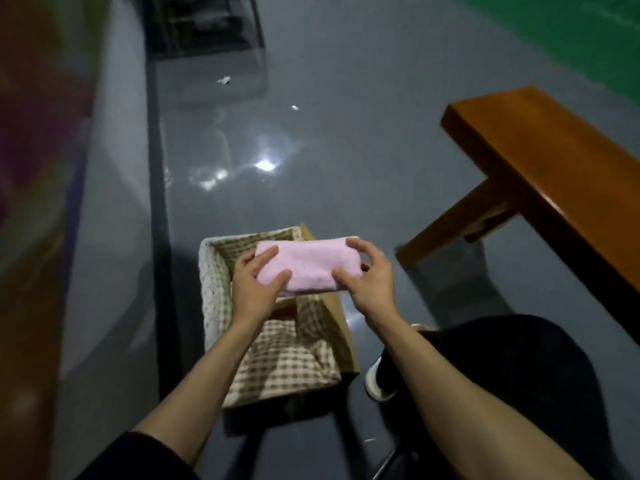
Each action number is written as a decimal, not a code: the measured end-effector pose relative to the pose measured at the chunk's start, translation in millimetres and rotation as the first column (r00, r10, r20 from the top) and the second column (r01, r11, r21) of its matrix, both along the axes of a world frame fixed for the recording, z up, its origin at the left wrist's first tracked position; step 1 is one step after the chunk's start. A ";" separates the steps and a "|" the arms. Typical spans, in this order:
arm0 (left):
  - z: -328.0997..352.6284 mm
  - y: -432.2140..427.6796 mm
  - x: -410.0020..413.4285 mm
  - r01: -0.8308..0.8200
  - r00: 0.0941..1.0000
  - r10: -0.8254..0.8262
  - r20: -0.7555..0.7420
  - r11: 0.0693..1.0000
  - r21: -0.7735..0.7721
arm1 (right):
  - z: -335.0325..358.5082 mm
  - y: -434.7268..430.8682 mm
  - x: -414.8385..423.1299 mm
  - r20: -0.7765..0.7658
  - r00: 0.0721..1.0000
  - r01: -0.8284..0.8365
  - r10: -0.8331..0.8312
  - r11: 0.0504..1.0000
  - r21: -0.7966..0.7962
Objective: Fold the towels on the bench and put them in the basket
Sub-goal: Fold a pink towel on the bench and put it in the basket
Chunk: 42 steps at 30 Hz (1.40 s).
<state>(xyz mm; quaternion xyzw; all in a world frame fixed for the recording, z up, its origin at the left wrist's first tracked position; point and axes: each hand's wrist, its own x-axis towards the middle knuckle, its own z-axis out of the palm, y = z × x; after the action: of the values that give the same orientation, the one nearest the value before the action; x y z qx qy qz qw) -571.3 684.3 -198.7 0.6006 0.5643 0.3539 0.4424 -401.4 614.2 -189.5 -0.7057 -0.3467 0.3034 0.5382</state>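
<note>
A folded pink towel (308, 263) hangs over the far half of the basket (213, 289), a box lined with beige checked cloth that stands on the grey floor. My left hand (258, 284) grips the towel's left end, thumb on top. My right hand (365, 275) grips its right end, fingers curled over the far edge. The wooden bench (540, 161) stands to the right; the part of its top in view carries no towel.
The shiny grey floor spreads beyond the basket. A dark cabinet or frame (204, 26) stands at the back left, with a dark strip running along the floor toward me. My dark-clothed knee (502, 362) and a shoe (379, 382) sit right of the basket.
</note>
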 end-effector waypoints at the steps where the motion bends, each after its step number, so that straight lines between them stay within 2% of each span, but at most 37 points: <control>1: -13.7 -1.0 -16.9 -0.042 0.998 0.041 -0.040 0.999 -0.022 | -14.1 6.5 -17.2 0.009 0.999 -0.031 0.031 0.999 -0.023; 6: -86.3 -4.9 -71.5 -0.153 0.969 0.118 -0.215 0.976 -0.154 | -81.9 20.9 -79.8 0.022 0.988 -0.150 0.156 0.976 -0.159; 11: -147.0 3.2 -72.4 -0.136 0.961 0.061 -0.270 0.953 -0.270 | -137.9 25.7 -97.1 0.063 0.981 -0.157 0.185 0.938 -0.309; 16: -198.4 12.2 -59.6 -0.171 0.946 0.058 -0.319 0.924 -0.341 | -188.0 31.6 -108.0 0.096 0.952 -0.235 0.292 0.892 -0.386; 21: -237.1 15.9 -78.5 -0.219 0.932 0.077 -0.354 0.898 -0.381 | -239.9 53.3 -107.8 0.061 0.986 -0.110 0.157 0.874 -0.474; 24: -260.3 13.8 -86.3 -0.177 0.936 0.043 -0.351 0.916 -0.360 | -264.6 63.4 -111.6 -0.084 0.992 -0.129 0.098 0.817 -0.562; 25: -268.8 12.4 -87.5 -0.164 0.937 0.029 -0.349 0.916 -0.366 | -275.1 66.3 -115.7 -0.135 0.990 -0.103 0.025 0.788 -0.607; 26: -277.2 11.4 -87.8 -0.151 0.937 0.012 -0.349 0.915 -0.375 | -287.9 70.9 -118.4 -0.090 0.993 -0.007 -0.073 0.736 -0.677; 28: -296.1 9.5 -89.6 -0.148 0.937 0.013 -0.348 0.920 -0.363 | -303.1 64.4 -109.2 0.026 0.981 0.152 -0.191 0.683 -0.714; 31: -317.3 9.8 -91.4 -0.172 0.931 0.034 -0.364 0.920 -0.353 | -322.5 64.6 -117.2 -0.080 0.997 -0.057 -0.001 0.694 -0.718; 32: -323.3 10.7 -91.6 -0.159 0.930 0.025 -0.366 0.927 -0.341 | -324.7 61.3 -115.4 -0.104 0.994 -0.085 0.017 0.705 -0.704; 36: -337.1 9.2 -87.7 -0.096 0.936 -0.041 -0.349 0.926 -0.364 | -339.9 56.1 -123.3 -0.089 0.994 -0.110 0.068 0.727 -0.677; 38: -342.9 4.5 -89.6 -0.050 0.922 -0.091 -0.377 0.935 -0.350 | -345.4 54.7 -126.9 -0.065 0.989 -0.138 0.130 0.709 -0.692; 42: -346.7 1.2 -97.5 -0.056 0.895 -0.091 -0.436 0.948 -0.313 | -351.9 53.1 -122.9 -0.004 0.990 -0.103 0.138 0.714 -0.693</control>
<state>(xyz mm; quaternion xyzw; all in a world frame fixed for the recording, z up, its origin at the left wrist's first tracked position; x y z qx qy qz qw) -668.8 685.5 -545.4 0.5916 0.6943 0.1077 0.3954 -524.3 667.2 -541.4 -0.8383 -0.2666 0.4282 0.2071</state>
